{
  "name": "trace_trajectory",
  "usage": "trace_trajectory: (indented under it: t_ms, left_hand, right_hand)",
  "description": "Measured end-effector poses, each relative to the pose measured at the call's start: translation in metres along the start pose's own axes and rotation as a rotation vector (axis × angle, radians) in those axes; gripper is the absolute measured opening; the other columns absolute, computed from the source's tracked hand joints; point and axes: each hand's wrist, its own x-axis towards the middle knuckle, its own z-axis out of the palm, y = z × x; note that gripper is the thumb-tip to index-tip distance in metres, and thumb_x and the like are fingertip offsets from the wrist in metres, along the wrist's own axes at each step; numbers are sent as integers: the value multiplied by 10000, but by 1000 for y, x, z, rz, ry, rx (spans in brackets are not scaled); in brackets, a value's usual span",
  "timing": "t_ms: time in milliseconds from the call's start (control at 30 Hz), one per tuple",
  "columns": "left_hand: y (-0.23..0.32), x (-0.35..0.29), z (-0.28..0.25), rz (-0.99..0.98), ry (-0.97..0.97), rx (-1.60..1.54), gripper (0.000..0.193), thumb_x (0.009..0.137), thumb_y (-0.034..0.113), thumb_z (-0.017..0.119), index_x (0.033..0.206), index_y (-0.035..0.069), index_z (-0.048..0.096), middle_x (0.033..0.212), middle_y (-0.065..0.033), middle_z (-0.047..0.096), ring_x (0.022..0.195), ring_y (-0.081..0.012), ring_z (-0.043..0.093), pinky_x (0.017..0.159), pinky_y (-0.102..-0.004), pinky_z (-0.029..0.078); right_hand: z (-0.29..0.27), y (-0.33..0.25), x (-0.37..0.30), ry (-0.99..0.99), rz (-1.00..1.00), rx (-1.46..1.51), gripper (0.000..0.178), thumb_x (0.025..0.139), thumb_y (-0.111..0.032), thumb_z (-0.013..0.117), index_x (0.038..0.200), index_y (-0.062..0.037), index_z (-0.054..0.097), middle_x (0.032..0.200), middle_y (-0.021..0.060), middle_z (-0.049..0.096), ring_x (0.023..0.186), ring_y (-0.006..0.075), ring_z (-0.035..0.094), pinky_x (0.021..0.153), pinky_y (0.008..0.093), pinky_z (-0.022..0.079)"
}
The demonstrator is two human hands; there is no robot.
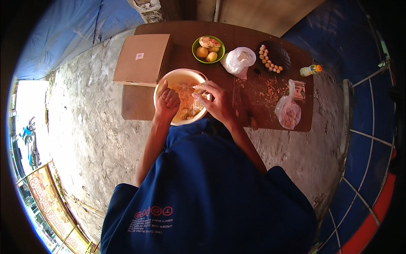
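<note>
Both my hands are over a round, pale bowl [159, 86] at the table's near edge. Inside it is an orange-brown, wet-looking mixture [185, 91], lumpier and paler on the right side. My left hand [168, 100] is closed in a fist above the bowl's left part, thumb pointing up; whatever its curled fingers hold, if anything, is hidden. Over the right rim, my right hand [212, 98] has its thumb and fingers apart, with pale residue on the fingertips. A yellowish patch shows between them, but I cannot tell whether it is held or lies behind.
A cardboard box [141, 57] stands left of the bowl. Behind are a green bowl of round yellowish produce [201, 52] and a white plastic bag [238, 61]. Rightward lie a dark plate with small balls [286, 57], a bottle [310, 70], scattered brown bits [270, 91] and a clear bag [289, 113].
</note>
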Motion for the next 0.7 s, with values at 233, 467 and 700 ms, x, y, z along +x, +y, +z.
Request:
trace_trajectory:
  t_ms: [233,467,700]
  left_hand:
    - [-16,4,42,24,62,-260,504,1054,381,426,1454,76,451,1316,-110,600,1189,-252,567,1069,-413,444]
    - [-19,9,68,-45,19,55,589,1064,449,333,1434,2,430,1405,-192,535,1297,-304,521,1159,-454,345]
    - [-29,13,72,-17,167,248,568,1051,440,407,1419,8,434,1405,-208,529,1302,-304,522,1139,-447,374]
  right_hand:
    - [6,-25,28,262,-302,-160,269,881,-46,701,1140,15,668,1156,137,676,1074,268,654,946,353,509]
    - [5,-27,32,-174,-464,-346,368,814,-119,762,1171,-55,700,1306,131,638,1251,223,585,1167,455,339]
    - [15,-13,27,-187,-438,-332,500,797,-162,789,1267,-68,651,1297,123,646,1273,211,571,1195,506,267]
